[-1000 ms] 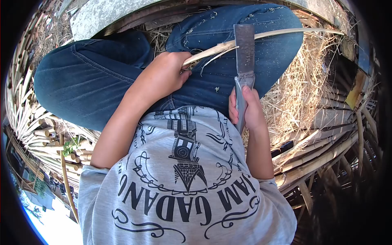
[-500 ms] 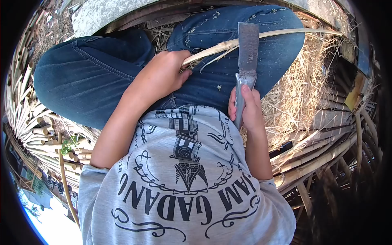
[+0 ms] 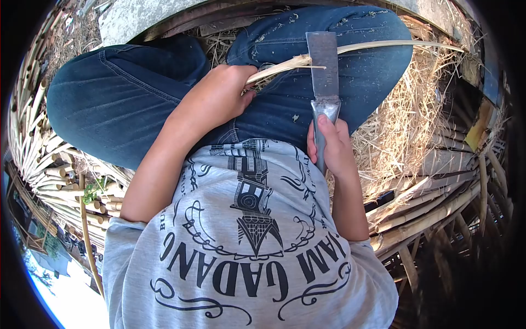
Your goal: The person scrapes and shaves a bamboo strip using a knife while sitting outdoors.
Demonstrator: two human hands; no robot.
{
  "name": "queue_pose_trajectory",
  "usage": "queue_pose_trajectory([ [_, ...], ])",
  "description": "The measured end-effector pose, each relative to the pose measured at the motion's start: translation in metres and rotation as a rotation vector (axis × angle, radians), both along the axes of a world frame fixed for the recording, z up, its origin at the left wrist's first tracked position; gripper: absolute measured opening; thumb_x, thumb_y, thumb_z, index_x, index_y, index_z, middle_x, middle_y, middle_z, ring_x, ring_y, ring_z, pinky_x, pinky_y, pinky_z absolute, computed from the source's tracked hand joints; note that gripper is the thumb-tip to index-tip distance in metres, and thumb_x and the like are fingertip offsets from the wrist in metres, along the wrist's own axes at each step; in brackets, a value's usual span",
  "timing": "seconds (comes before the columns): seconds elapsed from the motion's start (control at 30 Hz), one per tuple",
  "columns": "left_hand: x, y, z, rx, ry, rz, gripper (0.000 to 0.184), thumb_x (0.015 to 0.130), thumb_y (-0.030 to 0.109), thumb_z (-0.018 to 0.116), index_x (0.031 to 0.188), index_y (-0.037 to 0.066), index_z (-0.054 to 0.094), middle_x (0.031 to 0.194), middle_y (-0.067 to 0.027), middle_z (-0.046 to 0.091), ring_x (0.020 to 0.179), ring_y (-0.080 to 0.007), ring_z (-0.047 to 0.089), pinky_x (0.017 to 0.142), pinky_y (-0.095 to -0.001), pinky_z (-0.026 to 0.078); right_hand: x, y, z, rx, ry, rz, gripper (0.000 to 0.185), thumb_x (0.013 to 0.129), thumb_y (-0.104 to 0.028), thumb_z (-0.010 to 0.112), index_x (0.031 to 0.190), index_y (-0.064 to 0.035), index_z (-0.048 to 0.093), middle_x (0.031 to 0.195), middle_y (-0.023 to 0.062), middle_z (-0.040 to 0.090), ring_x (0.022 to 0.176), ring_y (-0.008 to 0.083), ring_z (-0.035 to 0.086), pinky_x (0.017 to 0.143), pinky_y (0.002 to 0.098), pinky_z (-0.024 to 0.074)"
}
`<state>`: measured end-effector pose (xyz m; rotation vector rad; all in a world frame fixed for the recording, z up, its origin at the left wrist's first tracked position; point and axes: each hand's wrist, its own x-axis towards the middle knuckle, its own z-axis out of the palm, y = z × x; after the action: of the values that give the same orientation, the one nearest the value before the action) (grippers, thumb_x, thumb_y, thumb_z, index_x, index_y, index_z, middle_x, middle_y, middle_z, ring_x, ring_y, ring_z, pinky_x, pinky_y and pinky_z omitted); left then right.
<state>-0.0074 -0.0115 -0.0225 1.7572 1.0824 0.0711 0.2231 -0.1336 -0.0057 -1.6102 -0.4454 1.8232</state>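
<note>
Between your left hand (image 3: 224, 98) and right hand (image 3: 332, 145) you can pass above the jeans (image 3: 279, 112); beyond the right grip, knife (image 3: 324, 79) and strip (image 3: 282, 68) block you.

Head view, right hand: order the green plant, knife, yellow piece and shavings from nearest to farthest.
1. Knife: held in the right hand.
2. Shavings: just right of that hand.
3. Yellow piece: farther right, past the shavings.
4. Green plant: far left.

knife (image 3: 324, 68) | shifted left along strip (image 3: 279, 69) | nearer left hand (image 3: 226, 93)
</note>
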Motion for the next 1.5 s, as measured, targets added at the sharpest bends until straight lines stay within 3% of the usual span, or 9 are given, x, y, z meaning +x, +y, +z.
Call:
queue_pose_trajectory([
  [0.27, -0.002, 0.001, 0.006, -0.025, 0.031, -0.016, 0.018, 0.079, 0.003, 0.071, 0.094, -0.003, 0.063, 0.078, -0.0244, 0.064, 0.075, -0.0431, 0.062, 0.065, -0.0417, 0.049, -0.003, 0.001, 0.002, -0.009, -0.046, 0.122, 0.044, 0.101, -0.039, 0.05, 0.078, -0.0012, 0.054, 0.055, 0.0063, 0.053, 0.042, 0.0111, 0.049, 0.041, 0.0256, 0.0396],
  [0.33, 0.001, 0.002, 0.007, -0.038, 0.049, -0.002, 0.018, 0.079, 0.003, 0.071, 0.094, -0.002, 0.063, 0.079, -0.0244, 0.064, 0.075, -0.043, 0.062, 0.065, -0.0417, 0.05, -0.008, -0.008, -0.002, 0.065, -0.02, -0.262, 0.043, 0.1, -0.037, 0.052, 0.076, -0.0014, 0.054, 0.055, 0.0058, 0.053, 0.042, 0.0106, 0.049, 0.041, 0.0256, 0.0393],
  [0.43, -0.003, 0.0, 0.01, -0.017, 0.015, -0.004, 0.017, 0.079, 0.003, 0.071, 0.093, -0.002, 0.063, 0.078, -0.0239, 0.064, 0.075, -0.0431, 0.062, 0.065, -0.0424, 0.05, 0.003, 0.001, 0.003, -0.013, -0.01, 0.144, 0.045, 0.1, -0.04, 0.049, 0.078, -0.0012, 0.054, 0.056, 0.0068, 0.054, 0.043, 0.0113, 0.049, 0.041, 0.0258, 0.0396],
  [0.57, 0.003, 0.002, 0.01, 0.02, 0.051, -0.009, 0.016, 0.079, 0.002, 0.071, 0.092, -0.002, 0.062, 0.077, -0.0232, 0.064, 0.074, -0.0433, 0.062, 0.065, -0.0427, 0.05, -0.003, -0.01, -0.003, 0.065, 0.032, -0.206, 0.043, 0.1, -0.039, 0.05, 0.079, -0.0013, 0.054, 0.056, 0.0063, 0.053, 0.043, 0.0106, 0.048, 0.041, 0.0256, 0.0394],
  [0.9, -0.004, -0.005, -0.008, 0.015, 0.002, -0.002, 0.016, 0.077, 0.002, 0.072, 0.089, -0.002, 0.062, 0.077, -0.022, 0.064, 0.075, -0.043, 0.062, 0.065, -0.0423, 0.05, 0.002, -0.001, 0.001, -0.042, 0.01, 0.167, 0.042, 0.1, -0.037, 0.052, 0.08, 0.0, 0.055, 0.056, 0.0063, 0.053, 0.043, 0.0108, 0.049, 0.041, 0.0254, 0.0397],
  [1.0, 0.002, 0.0, 0.003, 0.008, 0.029, -0.034, 0.015, 0.077, 0.001, 0.071, 0.087, -0.002, 0.061, 0.075, -0.0225, 0.063, 0.073, -0.0435, 0.061, 0.064, -0.0424, 0.05, -0.01, -0.009, -0.003, 0.076, -0.017, -0.276, 0.041, 0.1, -0.037, 0.052, 0.079, -0.0011, 0.054, 0.054, 0.0059, 0.053, 0.041, 0.0104, 0.048, 0.04, 0.0251, 0.0385],
  [1.1, -0.003, -0.003, -0.008, -0.008, 0.017, -0.053, 0.015, 0.077, 0.001, 0.071, 0.085, -0.002, 0.059, 0.073, -0.0227, 0.061, 0.071, -0.0438, 0.06, 0.063, -0.0423, 0.049, 0.002, -0.002, 0.001, -0.013, -0.049, 0.161, 0.043, 0.101, -0.038, 0.049, 0.081, -0.0005, 0.054, 0.056, 0.007, 0.053, 0.043, 0.0111, 0.049, 0.041, 0.0254, 0.0393],
  [1.23, 0.001, 0.0, -0.004, -0.007, 0.014, -0.02, 0.017, 0.077, 0.002, 0.071, 0.083, -0.003, 0.056, 0.071, -0.0223, 0.06, 0.069, -0.044, 0.058, 0.062, -0.0419, 0.048, -0.008, -0.007, -0.003, 0.029, 0.008, -0.24, 0.043, 0.1, -0.039, 0.051, 0.081, -0.0012, 0.054, 0.055, 0.0056, 0.053, 0.042, 0.0105, 0.048, 0.041, 0.0252, 0.0393],
  [1.5, 0.002, -0.002, -0.002, -0.015, -0.012, -0.04, 0.017, 0.077, 0.0, 0.071, 0.085, -0.003, 0.056, 0.071, -0.0217, 0.059, 0.068, -0.0438, 0.058, 0.062, -0.0417, 0.047, 0.003, -0.006, -0.003, 0.013, -0.024, 0.089, 0.042, 0.1, -0.038, 0.051, 0.081, -0.0007, 0.055, 0.057, 0.0067, 0.054, 0.043, 0.0105, 0.049, 0.042, 0.025, 0.0395],
])
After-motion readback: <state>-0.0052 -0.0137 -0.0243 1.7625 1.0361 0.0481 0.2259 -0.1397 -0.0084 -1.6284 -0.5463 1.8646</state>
